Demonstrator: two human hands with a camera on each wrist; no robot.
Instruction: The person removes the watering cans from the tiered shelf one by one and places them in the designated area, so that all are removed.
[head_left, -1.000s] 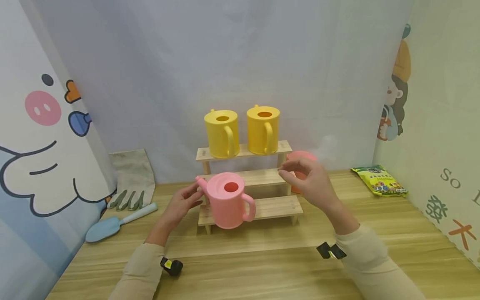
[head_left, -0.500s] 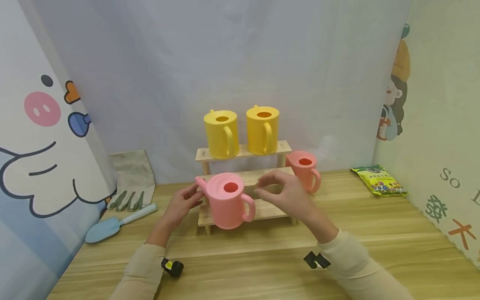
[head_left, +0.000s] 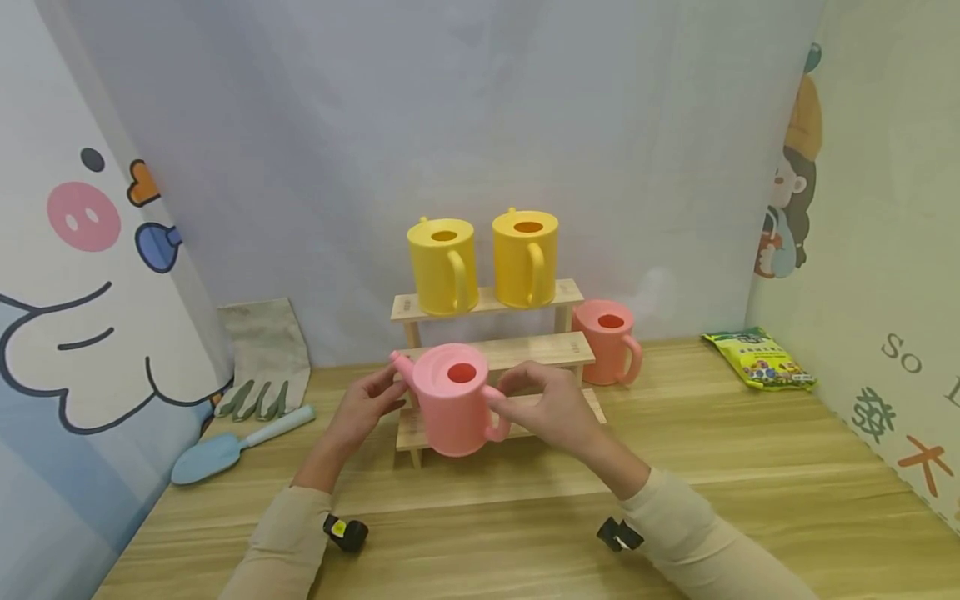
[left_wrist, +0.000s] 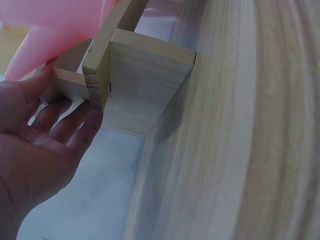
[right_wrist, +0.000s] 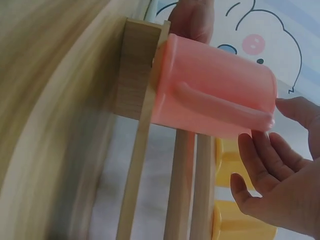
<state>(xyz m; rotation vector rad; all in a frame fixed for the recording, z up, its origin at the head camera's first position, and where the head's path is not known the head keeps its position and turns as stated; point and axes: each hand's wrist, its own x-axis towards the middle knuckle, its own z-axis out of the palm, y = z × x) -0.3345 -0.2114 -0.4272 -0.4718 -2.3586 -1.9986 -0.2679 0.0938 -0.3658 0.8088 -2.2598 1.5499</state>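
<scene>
A pink watering can (head_left: 453,412) stands on the left end of the lowest step of a wooden tiered stand (head_left: 551,417), its spout pointing left. My left hand (head_left: 365,410) is beside the spout; in the left wrist view its thumb lies by the spout (left_wrist: 37,50) and its fingertips meet the end of the step (left_wrist: 95,75). On the other side, my right hand (head_left: 551,408) reaches the handle (right_wrist: 220,107) with thumb and fingers apart, the thumb near the can's top edge. Whether the thumb touches is hard to tell.
Two yellow watering cans (head_left: 442,271) stand on the top step. Another pink watering can (head_left: 609,346) is on the table (head_left: 480,533) behind the stand's right side. Grey gloves (head_left: 266,358) and a light-blue trowel (head_left: 217,454) lie left; a yellow-green packet (head_left: 761,360) lies right.
My right hand has moved left and down from in front of the rear pink watering can to the handle of the front one. My left hand has stayed by the spout.
</scene>
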